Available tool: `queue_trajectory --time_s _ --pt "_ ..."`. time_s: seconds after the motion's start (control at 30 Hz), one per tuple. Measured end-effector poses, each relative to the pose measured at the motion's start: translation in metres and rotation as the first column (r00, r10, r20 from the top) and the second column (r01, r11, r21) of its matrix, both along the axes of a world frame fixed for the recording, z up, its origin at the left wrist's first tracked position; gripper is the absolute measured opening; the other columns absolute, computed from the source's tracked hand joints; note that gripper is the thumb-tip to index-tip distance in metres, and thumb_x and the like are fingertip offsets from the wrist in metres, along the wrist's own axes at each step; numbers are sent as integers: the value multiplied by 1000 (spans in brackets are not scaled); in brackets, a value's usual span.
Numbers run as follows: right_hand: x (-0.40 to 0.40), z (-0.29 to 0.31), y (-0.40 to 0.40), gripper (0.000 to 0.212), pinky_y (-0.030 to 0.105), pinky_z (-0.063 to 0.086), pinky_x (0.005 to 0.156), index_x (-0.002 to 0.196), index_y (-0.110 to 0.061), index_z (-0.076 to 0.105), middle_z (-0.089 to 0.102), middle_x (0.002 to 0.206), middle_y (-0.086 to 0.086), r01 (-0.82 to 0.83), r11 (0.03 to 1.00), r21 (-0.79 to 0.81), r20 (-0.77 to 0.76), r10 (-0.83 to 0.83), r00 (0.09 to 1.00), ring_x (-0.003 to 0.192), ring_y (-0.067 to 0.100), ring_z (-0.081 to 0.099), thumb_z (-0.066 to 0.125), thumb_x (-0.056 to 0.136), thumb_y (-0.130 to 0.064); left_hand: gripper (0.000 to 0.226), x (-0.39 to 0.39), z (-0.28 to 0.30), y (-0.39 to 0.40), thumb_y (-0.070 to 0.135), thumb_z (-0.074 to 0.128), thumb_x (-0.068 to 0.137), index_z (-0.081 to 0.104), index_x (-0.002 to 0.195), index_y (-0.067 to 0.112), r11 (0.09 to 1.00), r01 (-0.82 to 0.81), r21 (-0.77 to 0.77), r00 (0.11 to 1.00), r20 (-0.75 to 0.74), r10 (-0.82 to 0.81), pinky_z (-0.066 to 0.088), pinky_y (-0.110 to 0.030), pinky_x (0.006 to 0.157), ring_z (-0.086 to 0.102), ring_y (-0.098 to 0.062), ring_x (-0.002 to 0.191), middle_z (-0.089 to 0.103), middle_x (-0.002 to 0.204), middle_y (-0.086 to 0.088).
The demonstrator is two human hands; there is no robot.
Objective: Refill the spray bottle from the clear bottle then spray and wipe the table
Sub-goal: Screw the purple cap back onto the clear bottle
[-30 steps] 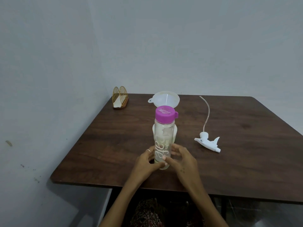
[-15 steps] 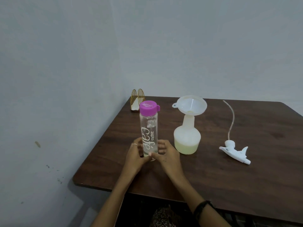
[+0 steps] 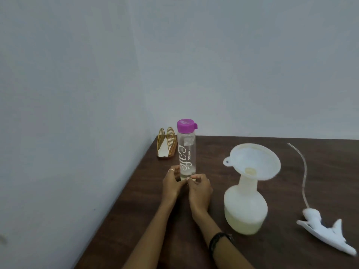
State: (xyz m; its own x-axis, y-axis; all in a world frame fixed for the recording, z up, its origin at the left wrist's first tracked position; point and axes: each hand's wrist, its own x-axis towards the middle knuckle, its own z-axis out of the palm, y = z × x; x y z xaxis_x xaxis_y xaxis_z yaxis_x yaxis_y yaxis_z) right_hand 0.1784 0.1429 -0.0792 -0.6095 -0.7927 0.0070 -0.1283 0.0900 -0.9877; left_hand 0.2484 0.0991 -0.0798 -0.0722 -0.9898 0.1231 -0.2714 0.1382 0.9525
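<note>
**Both hands at the foot of the upright clear bottle**

Dark brown wooden table [image 3: 291, 255] fills the lower right, its far edge against a pale grey wall [image 3: 174, 55].

White translucent plastic spray bottle body [image 3: 245, 208], round and squat, stands upright at about 4 o'clock from the clear bottle. Long axis vertical, neck up. Pale yellowish liquid fills roughly its lower third. A white translucent plastic funnel [image 3: 254, 162] sits in its neck, mouth up, a little yellowish liquid showing at the throat.

Tall clear cylindrical bottle with a magenta flip cap [image 3: 186, 152] stands upright near the table's left edge, long axis vertical, cap at 12 o'clock and on. White lettering runs up its side. A little liquid shows at the very bottom; otherwise it looks empty.

White plastic trigger spray head [image 3: 326, 232] lies on its side at 3 o'clock from the spray bottle body, well apart from it. Its thin clear dip tube [image 3: 304, 171] trails away toward 12 o'clock.

Left hand [image 3: 172, 184] and right hand [image 3: 199, 188] sit close together, fingers curled round the clear bottle's base from either side, thumbs nearly touching. A ring shows on the left hand, a dark band on the right wrist.

Small gold wire holder [image 3: 167, 144] stands at 11 o'clock from the clear bottle, in the table's corner, something white inside.
</note>
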Motion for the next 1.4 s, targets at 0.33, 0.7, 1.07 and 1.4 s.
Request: queue_trajectory --time_s 0.33,0.7,1.07,1.4 --pt "-3 1 -91 9 26 33 67 93 -20 54 60 100 -5 217 972 86 -184 -199 963 83 15 55 47 93 -26 33 -35 -12 -93 17 72 76 54 102 26 994 -57 -92 996 64 63 54 -28 81 65 -10 93 67 99 6" --pt "-16 -3 -134 12 26 34 68 99 -21 55 61 106 -4 248 965 80 -219 -226 949 88 15 58 45 95 -26 39 -50 -16 -137 28 66 80 52 116 26 982 -31 -188 960 269 82 48 -40 93 61 -11 101 65 112 7" --pt "-14 -1 -122 15 26 34 70 103 -15 56 55 113 0 208 973 97 -239 -180 954 94 21 59 45 93 -19 60 -44 -8 -115 9 53 91 26 144 10 999 34 -36 991 134 -29 46 -17 79 57 -11 103 57 122 -5" --pt "0 -3 -26 9 32 47 77 90 -16 55 64 93 1 28 994 106 -254 0 967 90 18 60 46 92 -18 27 -16 -9 -1 4 50 91 57 116 12 1000 -13 -2 998 64 13 49 -8 67 57 3 88 63 105 3"
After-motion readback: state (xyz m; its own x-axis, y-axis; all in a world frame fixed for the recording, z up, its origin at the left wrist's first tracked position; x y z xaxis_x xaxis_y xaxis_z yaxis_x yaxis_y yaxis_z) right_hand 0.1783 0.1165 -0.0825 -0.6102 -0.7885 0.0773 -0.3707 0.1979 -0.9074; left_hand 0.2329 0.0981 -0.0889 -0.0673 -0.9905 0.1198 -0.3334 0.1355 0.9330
